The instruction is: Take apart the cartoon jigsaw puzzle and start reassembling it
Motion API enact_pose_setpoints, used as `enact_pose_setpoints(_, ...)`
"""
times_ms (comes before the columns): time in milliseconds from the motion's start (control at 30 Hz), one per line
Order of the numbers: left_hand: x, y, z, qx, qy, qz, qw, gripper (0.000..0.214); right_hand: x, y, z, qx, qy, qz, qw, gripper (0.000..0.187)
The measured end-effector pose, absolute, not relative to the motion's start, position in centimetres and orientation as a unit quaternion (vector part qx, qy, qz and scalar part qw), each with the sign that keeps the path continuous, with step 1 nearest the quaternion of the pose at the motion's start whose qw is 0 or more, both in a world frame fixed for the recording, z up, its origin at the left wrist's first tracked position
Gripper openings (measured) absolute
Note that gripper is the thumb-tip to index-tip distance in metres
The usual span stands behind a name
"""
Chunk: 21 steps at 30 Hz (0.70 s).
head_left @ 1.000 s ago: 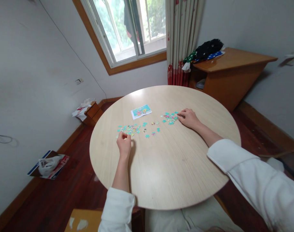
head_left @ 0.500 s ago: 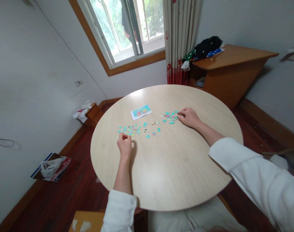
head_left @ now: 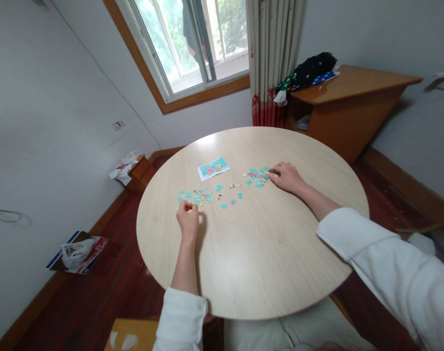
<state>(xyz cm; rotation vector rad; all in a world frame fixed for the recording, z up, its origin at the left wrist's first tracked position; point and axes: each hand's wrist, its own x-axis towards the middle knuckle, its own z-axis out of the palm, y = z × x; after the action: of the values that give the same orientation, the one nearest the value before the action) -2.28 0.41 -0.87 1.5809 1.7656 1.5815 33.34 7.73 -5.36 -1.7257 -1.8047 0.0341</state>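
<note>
Small jigsaw puzzle pieces, mostly turquoise with pink and yellow bits, lie in two loose groups on the round table. At the near edge of the left group (head_left: 202, 196) is my left hand (head_left: 187, 218), closed, its fingers curled to the thumb; whatever they may pinch is hidden. My right hand (head_left: 287, 178) rests at the right side of the other group (head_left: 257, 176), fingertips bent down among the pieces, and I cannot make out what is between them. Several single pieces, such as a turquoise piece (head_left: 224, 206), lie between the groups. Behind them is a picture card (head_left: 213, 168) in matching colours.
The pale wooden round table (head_left: 261, 263) fills the middle of the view. Beyond it are a window (head_left: 192, 44), a curtain (head_left: 273, 53) and a brown desk (head_left: 357, 87) with cloth on it. A plastic bag (head_left: 77, 253) lies on the floor at left.
My right hand has shifted very slightly to the right at the edge of its group. My left hand stays where it was, and the view moves a little.
</note>
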Motion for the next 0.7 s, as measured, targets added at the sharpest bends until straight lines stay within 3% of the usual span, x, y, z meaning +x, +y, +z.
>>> enact_pose_setpoints(700,-2.29,0.32,-0.71,0.554,0.612,0.546,0.144,0.021,33.83,8.27,-5.78,-0.651,-0.686,0.02,0.324,0.024)
